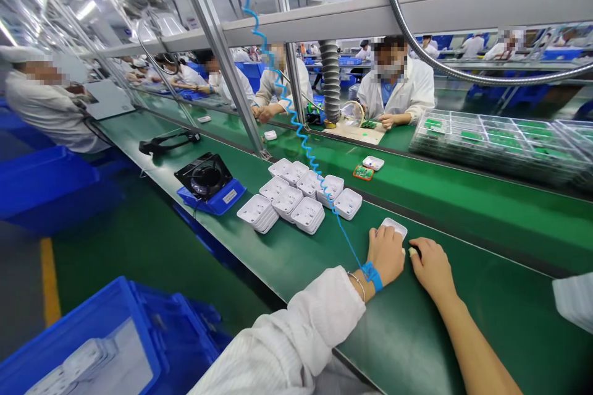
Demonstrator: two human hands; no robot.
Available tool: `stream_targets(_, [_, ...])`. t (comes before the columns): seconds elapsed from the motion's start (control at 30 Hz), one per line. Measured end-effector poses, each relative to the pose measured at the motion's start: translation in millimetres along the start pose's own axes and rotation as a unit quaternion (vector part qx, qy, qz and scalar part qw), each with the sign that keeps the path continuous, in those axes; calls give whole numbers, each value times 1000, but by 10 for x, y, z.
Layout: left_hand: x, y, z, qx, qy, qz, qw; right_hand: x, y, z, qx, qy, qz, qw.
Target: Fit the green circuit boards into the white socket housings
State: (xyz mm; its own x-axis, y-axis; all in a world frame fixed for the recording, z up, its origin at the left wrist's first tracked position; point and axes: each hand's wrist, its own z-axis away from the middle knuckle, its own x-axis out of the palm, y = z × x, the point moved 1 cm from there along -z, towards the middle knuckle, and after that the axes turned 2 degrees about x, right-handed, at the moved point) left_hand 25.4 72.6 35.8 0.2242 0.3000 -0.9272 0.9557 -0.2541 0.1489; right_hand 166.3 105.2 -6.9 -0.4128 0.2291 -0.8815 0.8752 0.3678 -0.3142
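My left hand, with a blue wrist strap around its wrist, is closed over the near edge of a white plastic housing on the green bench. The fingers hide much of that housing. Just to the right is my right hand, its fingers loosely bent and its thumb apart, with nothing visible in it. A pale cover sits on its thumb tip. Stacks of white housings stand left of my hands. Beyond them, a green circuit board with an orange edge lies beside another white housing.
A coiled blue cord runs from above to the wrist strap. A black fan sits on a blue bin. Clear trays with green boards are stacked at the right. A blue crate stands lower left. A co-worker sits opposite.
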Motion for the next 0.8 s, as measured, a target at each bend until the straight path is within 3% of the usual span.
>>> stream_targets(0.47, [0, -9, -4, -9, 9, 12, 1000, -15, -11, 3, -1, -4, -6, 1000])
stream_targets(0.7, [-68, -63, -36, -47, 30, 20, 998, -41, -25, -8, -2, -10, -9, 1000])
stream_targets(0.8, [-116, 12, -6, 6, 59, 50, 997, -47, 15, -6, 5, -19, -16, 1000])
